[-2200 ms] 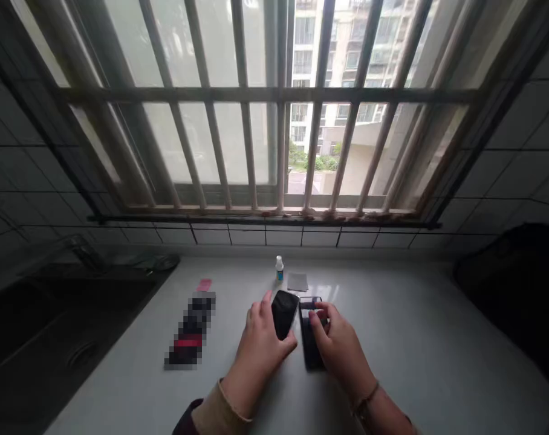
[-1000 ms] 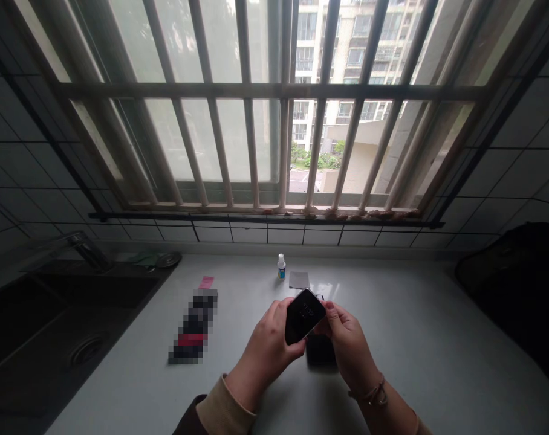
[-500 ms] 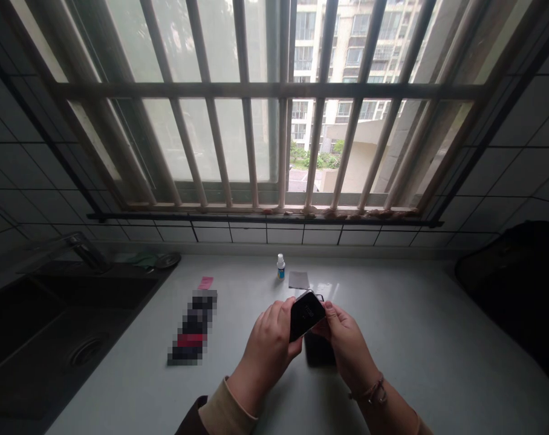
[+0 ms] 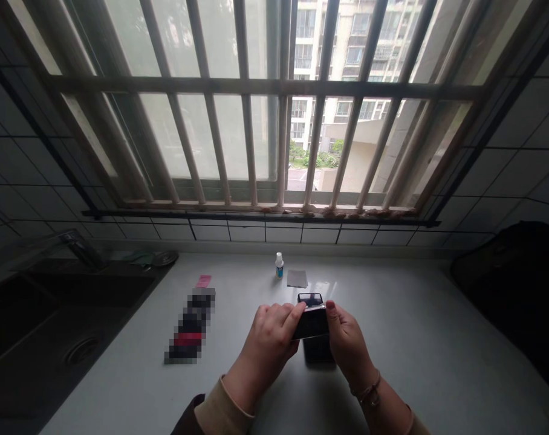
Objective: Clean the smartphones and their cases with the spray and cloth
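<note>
Both my hands hold a black phone [image 4: 311, 324] just above the countertop [image 4: 392, 338], tilted nearly flat. My left hand [image 4: 271, 338] grips its left edge with fingers curled over the top. My right hand [image 4: 344, 341] pinches its right edge. Directly beneath lies a dark flat rectangular item [image 4: 315, 350], perhaps a phone case, its far end [image 4: 309, 298] showing beyond the phone.
A small white bottle [image 4: 279, 265] and a grey square cloth [image 4: 297, 278] sit near the wall. A pink slip [image 4: 204, 281] and a blurred dark packet [image 4: 190, 326] lie to the left. A dark sink [image 4: 52, 326] is at far left, a dark bag [image 4: 514, 284] at right.
The phone was lifted off the counter by my left hand, taken in both hands facing me, and has now tipped down flatter over the dark item below.
</note>
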### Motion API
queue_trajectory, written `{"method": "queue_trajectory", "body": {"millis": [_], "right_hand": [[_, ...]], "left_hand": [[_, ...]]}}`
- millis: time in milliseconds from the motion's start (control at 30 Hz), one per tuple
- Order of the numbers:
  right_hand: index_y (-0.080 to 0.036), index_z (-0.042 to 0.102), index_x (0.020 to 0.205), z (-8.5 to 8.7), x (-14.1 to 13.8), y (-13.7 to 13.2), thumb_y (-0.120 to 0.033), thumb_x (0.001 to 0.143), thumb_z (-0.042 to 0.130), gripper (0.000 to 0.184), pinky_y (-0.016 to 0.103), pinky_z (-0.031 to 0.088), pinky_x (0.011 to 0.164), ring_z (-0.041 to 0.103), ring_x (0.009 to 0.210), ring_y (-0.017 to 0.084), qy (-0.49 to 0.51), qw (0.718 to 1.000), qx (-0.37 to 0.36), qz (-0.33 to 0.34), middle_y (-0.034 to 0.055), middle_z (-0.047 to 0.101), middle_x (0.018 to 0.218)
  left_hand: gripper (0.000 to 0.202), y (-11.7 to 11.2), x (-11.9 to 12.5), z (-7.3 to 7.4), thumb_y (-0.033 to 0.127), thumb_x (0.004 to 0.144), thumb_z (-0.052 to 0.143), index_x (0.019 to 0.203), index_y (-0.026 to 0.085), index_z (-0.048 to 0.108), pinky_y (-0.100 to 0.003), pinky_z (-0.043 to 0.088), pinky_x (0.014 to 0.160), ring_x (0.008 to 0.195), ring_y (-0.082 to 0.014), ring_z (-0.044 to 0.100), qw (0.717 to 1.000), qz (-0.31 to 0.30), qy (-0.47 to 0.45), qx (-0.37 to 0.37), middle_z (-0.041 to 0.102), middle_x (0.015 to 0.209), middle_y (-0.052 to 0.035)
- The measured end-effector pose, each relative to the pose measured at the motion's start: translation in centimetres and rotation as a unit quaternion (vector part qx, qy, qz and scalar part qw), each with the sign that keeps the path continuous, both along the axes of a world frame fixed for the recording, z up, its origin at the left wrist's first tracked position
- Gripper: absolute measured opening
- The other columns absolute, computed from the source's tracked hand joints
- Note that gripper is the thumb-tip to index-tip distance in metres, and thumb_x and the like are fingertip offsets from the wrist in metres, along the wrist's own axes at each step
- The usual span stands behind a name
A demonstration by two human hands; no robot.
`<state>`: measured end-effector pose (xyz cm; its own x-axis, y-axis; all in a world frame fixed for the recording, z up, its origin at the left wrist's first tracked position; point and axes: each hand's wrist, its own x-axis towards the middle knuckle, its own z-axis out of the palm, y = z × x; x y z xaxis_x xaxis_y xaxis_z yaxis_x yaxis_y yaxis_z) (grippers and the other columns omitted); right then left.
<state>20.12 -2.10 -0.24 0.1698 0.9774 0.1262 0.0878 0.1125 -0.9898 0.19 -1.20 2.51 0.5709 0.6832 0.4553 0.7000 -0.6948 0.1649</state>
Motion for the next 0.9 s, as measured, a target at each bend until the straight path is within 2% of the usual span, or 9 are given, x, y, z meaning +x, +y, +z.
{"method": "queue_trajectory", "body": {"millis": [233, 367, 500, 633, 700, 767, 833, 900], "right_hand": [[-0.020, 0.066, 0.078, 0.7, 0.2, -0.3, -0.082, 0.095, 0.045, 0.067, 0.031, 0.047, 0.058, 0.059, 0.065, 0.022, -0.024, 0.999, -0.004, -0.024, 0.0052, 0.066, 0.070], [-0.023, 0.056, 0.069, 1.4, -0.1, -0.2, -0.083, 0.092, 0.048, 0.065, 0.031, 0.046, 0.058, 0.053, 0.060, 0.020, 0.043, 0.998, -0.021, -0.035, 0.0024, 0.060, 0.063], [-0.024, 0.050, 0.067, 1.4, -0.3, -0.1, -0.084, 0.089, 0.053, 0.064, 0.030, 0.041, 0.054, 0.045, 0.055, 0.017, 0.080, 0.996, -0.042, -0.012, -0.0012, 0.054, 0.059], [-0.022, 0.055, 0.067, 1.0, -0.3, -0.3, -0.082, 0.092, 0.050, 0.065, 0.029, 0.041, 0.056, 0.048, 0.057, 0.017, 0.076, 0.996, -0.029, -0.027, -0.0005, 0.055, 0.060], [-0.020, 0.066, 0.074, 1.0, -0.3, -0.3, -0.081, 0.094, 0.048, 0.067, 0.030, 0.047, 0.061, 0.057, 0.063, 0.019, 0.092, 0.995, -0.022, -0.006, 0.0030, 0.064, 0.068], [-0.019, 0.076, 0.091, 1.0, -0.4, -0.3, -0.080, 0.095, 0.049, 0.066, 0.034, 0.055, 0.070, 0.067, 0.074, 0.024, 0.121, 0.992, -0.023, 0.033, 0.0075, 0.074, 0.082], [-0.019, 0.079, 0.106, 0.9, -0.6, -0.3, -0.077, 0.094, 0.055, 0.064, 0.038, 0.059, 0.076, 0.072, 0.084, 0.028, 0.139, 0.988, -0.024, 0.055, 0.0103, 0.078, 0.095], [-0.019, 0.079, 0.109, 0.7, -0.7, -0.2, -0.074, 0.094, 0.059, 0.060, 0.039, 0.060, 0.078, 0.073, 0.088, 0.030, 0.136, 0.989, -0.018, 0.055, 0.0113, 0.079, 0.100]], "left_hand": [[0.063, -0.6, 0.4, 0.3, 0.004, 0.093, 0.054, 0.151, 0.025, 0.040, -0.048, 0.046, 0.096, 0.109, -0.0281, 0.068, 1.000, -0.005, -0.014, 0.009, 0.070, 0.128, -0.0112], [0.052, -0.6, 0.6, 0.3, 0.006, 0.099, 0.049, 0.146, 0.025, 0.044, -0.045, 0.046, 0.092, 0.105, -0.0263, 0.068, 1.000, -0.014, 0.016, 0.023, 0.071, 0.125, -0.0101], [0.041, -0.3, 0.6, 0.0, 0.007, 0.093, 0.056, 0.130, 0.024, 0.054, -0.044, 0.049, 0.087, 0.103, -0.0273, 0.068, 1.000, -0.018, -0.007, 0.000, 0.072, 0.117, -0.0085], [0.055, 0.0, 0.6, -0.7, 0.010, 0.084, 0.069, 0.134, 0.025, 0.051, -0.046, 0.052, 0.090, 0.107, -0.0295, 0.067, 0.996, -0.012, -0.061, -0.060, 0.069, 0.121, -0.0084], [0.065, 0.3, 0.5, -0.9, 0.012, 0.081, 0.074, 0.138, 0.026, 0.048, -0.047, 0.053, 0.095, 0.112, -0.0297, 0.065, 0.989, -0.007, -0.114, -0.091, 0.067, 0.125, -0.0087], [0.069, 0.5, 0.4, -1.0, 0.013, 0.078, 0.077, 0.139, 0.026, 0.048, -0.046, 0.054, 0.099, 0.115, -0.0288, 0.065, 0.977, 0.009, -0.176, -0.119, 0.066, 0.126, -0.0084], [0.069, 0.7, 0.3, -1.0, 0.013, 0.076, 0.079, 0.138, 0.027, 0.049, -0.044, 0.055, 0.099, 0.115, -0.0279, 0.064, 0.963, 0.028, -0.223, -0.147, 0.065, 0.125, -0.0075], [0.068, 0.7, 0.3, -0.9, 0.013, 0.075, 0.080, 0.136, 0.027, 0.051, -0.045, 0.055, 0.099, 0.115, -0.0281, 0.064, 0.953, 0.035, -0.247, -0.170, 0.064, 0.125, -0.0073]]}}
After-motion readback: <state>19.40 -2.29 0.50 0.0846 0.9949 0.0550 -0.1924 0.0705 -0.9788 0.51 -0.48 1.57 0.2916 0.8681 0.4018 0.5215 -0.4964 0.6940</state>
